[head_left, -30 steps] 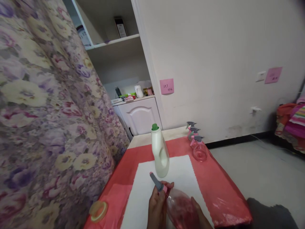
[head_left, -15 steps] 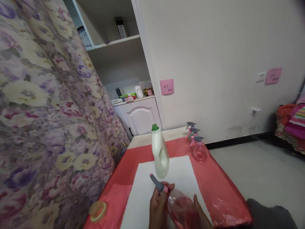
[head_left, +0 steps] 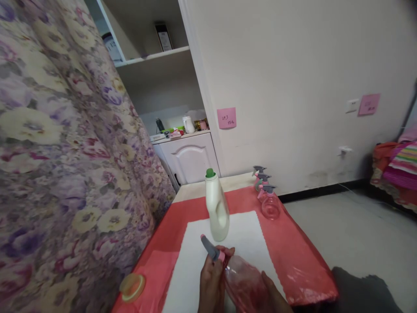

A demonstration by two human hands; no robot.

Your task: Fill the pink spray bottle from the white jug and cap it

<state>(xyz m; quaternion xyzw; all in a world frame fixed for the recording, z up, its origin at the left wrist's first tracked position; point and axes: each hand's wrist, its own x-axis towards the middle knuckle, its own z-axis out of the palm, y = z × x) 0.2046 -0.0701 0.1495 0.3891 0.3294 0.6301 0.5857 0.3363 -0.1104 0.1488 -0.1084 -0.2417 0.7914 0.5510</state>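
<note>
L hand (head_left: 211, 278) curled, R hand (head_left: 273, 290) apart & slightly lower, partly hidden

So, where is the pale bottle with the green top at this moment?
In the head view, the pale bottle stands near the middle, on the far part of the white mat, beyond the left hand.

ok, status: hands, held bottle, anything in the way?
Left hand holding grey plastic sprayer; right hand against clear rounded plastic bottle. Bottle tilted. Pale green handled plastic jug beyond, apparently not blocking.
</note>
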